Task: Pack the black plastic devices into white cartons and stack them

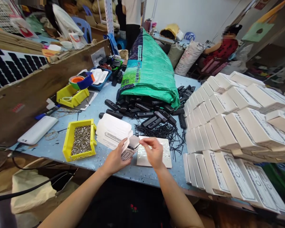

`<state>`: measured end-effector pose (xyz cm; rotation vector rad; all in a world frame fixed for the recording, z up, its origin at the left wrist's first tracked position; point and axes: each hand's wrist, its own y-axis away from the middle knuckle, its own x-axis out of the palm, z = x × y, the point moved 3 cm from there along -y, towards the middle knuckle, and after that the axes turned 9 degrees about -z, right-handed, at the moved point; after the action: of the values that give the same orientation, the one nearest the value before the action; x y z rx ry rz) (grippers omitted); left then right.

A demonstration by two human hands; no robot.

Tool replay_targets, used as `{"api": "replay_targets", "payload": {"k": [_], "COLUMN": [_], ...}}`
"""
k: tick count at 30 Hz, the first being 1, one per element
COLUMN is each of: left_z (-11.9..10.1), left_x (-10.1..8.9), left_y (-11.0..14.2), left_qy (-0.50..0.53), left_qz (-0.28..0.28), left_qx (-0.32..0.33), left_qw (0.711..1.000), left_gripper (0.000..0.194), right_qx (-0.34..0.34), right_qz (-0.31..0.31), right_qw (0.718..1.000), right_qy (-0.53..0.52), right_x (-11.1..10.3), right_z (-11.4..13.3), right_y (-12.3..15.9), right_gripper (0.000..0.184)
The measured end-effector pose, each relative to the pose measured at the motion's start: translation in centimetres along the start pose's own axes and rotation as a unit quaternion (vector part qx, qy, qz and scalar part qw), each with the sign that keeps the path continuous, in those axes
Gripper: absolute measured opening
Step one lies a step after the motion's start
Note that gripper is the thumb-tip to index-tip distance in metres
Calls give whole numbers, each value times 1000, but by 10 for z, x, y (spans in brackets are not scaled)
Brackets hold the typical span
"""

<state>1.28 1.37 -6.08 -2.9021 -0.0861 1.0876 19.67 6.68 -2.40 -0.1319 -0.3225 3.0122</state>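
The left hand (117,161) is clamped around a small white box (126,155), held just above the near edge of the table, roughly mid-scene. The right hand (154,152) brings thumb and forefinger together at the box's open end; whether they pinch its flap I cannot tell. Beneath the right hand lies a flat white pad (166,157) with a shiny face.

The table (114,122) has a pale blue, speckled top. Left of the box, printed sheets (112,126) overlap, beside a yellow bin (93,128) filled with small metal pieces. Farther left sit a white device (38,129), a second yellow bin (73,102) and tape rolls (82,80), along a brown board wall (45,82). Beyond the hands, black devices (146,114) spill from a green sack (154,69), with thin black strips (160,131) scattered nearer. White boxes (230,122) stand stacked high on the right.

In the far room, a person in red (224,49) sits on the right near stuffed sacks (188,58), before a pale wall (192,15).
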Motion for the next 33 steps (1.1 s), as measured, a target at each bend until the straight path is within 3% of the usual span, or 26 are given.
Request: {"api": "replay_targets", "payload": {"k": [2,5,8,11,14,16,18,20,23,25,28,30,31,33], "left_z": [0,3,6,6,1,-3,-6,-5,-1,-1,-6,-10,-11,-3], "left_x": [6,12,14,16,19,20,19,18,18,19,19,15,9,-19], "left_y": [1,3,4,2,0,0,-1,-2,-4,-4,0,4,3,-4], "left_qy": [12,34,46,58,69,58,45,42,79,105,156,212,229,213], "left_qz": [-15,-29,-42,-23,22,34,25,21,34,10,-44,-1,12,-47], "left_qx": [32,81,89,66,16,-16,-29,-36,-38,-46,-69,-64,-47,1], "left_qw": [999,996,994,996,997,998,998,998,996,993,984,975,972,976], "left_gripper": [80,62,47,74,101,100,97,95,95,97,86,72,70,74], "right_qx": [-48,-87,7,143,103,60,71,73,-30,-71,-13,11,3,-35], "right_qz": [66,119,77,90,129,136,142,138,157,180,177,175,169,120], "right_qw": [993,981,997,980,977,982,984,986,987,981,981,978,976,970], "right_qy": [87,126,18,-105,-134,-113,-87,-64,-18,21,76,113,138,209], "right_x": [3,8,15,30,40,41,39,35,31,29,25,14,2,-40], "right_z": [7,3,-18,-43,-48,-43,-38,-33,-23,-20,-20,-12,-4,21], "right_y": [10,12,14,26,35,35,32,27,26,36,59,70,72,69], "right_gripper": [16,16,32,48,43,36,33,33,34,43,97,114,110,89]}}
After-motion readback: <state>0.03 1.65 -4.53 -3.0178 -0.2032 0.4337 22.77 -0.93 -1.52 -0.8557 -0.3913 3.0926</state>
